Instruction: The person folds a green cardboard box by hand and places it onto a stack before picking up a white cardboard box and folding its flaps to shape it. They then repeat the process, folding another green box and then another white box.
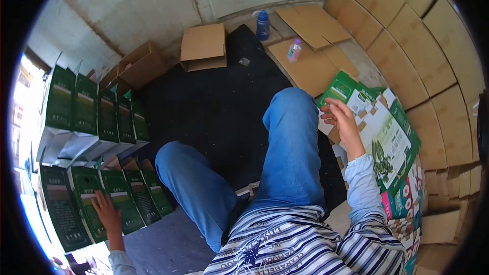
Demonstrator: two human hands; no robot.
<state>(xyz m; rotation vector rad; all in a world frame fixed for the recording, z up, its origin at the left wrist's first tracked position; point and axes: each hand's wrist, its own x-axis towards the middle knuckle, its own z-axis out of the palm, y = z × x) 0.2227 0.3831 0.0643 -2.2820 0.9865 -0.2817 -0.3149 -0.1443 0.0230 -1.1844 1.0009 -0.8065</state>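
Note:
At the lower left, my left hand (pixel 106 211) lies with its fingers spread against the front of a green printed box (pixel 89 193). That box stands in a row of similar upright boxes with raised top flaps, and a second row (pixel 85 103) stands behind it. On the other side, my right hand (pixel 340 119) is lifted beside my knee, its fingers apart and loosely bent, with nothing in them. Right beside it lies a pile of flattened green and white cartons (pixel 389 140), printed with leafy vegetables.
Brown cartons (pixel 412 51) are stacked high on the right. Against the back wall sit an open cardboard box (pixel 204 40) and another box (pixel 141 66). A blue bottle (pixel 263 25) and a small clear bottle (pixel 294 51) stand near flat cardboard sheets (pixel 313 25). Black matting (pixel 204 107) covers the floor.

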